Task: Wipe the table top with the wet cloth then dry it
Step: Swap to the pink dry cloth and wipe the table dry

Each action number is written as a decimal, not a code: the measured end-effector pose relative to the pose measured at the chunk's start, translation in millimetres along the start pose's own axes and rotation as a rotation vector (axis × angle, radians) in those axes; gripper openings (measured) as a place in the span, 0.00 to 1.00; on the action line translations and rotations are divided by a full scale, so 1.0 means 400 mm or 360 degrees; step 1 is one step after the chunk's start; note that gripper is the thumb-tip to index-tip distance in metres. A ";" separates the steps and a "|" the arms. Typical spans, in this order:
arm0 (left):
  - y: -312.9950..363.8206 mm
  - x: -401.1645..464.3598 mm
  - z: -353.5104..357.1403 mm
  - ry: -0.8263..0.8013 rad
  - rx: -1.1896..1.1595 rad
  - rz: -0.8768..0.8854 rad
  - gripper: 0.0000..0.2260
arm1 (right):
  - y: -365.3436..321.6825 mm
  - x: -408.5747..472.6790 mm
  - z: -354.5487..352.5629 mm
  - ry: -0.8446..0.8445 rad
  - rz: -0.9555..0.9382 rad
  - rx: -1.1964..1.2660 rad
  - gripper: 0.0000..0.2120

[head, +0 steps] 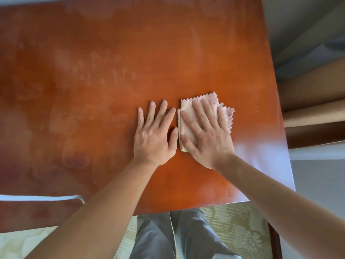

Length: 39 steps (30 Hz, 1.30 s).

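The right hand (207, 135) lies flat, fingers straight, pressing the folded pink cloth (224, 111) onto the table (93, 53) near its right edge. The left hand (155, 133) rests open, palm down on bare wood just beside the cloth, holding nothing. To wipe well, keep the palm spread and run long overlapping passes toward the streaky left half (smears and prints show there). A white strap (43, 198) lies on the near left edge and would likely snag a pass.
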<state>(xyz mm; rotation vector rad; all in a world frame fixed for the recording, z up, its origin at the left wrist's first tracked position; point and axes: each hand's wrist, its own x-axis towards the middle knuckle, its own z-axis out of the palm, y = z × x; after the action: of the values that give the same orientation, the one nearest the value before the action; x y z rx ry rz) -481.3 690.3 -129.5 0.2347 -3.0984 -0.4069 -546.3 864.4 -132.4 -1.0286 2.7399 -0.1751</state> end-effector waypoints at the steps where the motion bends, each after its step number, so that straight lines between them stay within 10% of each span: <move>1: -0.001 -0.001 -0.001 0.0007 0.0000 0.0001 0.24 | 0.006 0.016 -0.007 -0.0024 -0.0008 -0.0007 0.32; 31: -0.018 0.014 -0.004 0.0037 -0.0024 0.0060 0.23 | 0.003 0.166 -0.035 -0.0129 0.0210 -0.0142 0.32; 39: -0.127 0.301 -0.051 0.0164 -0.0082 0.0109 0.24 | 0.064 0.393 -0.075 -0.0055 0.0242 -0.0214 0.33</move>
<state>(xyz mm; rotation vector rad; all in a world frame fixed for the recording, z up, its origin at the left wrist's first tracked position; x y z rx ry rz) -592.5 618.4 -124.2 0.1440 -2.9812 -0.4571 -685.1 780.8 -131.8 -0.8406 2.8155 0.0508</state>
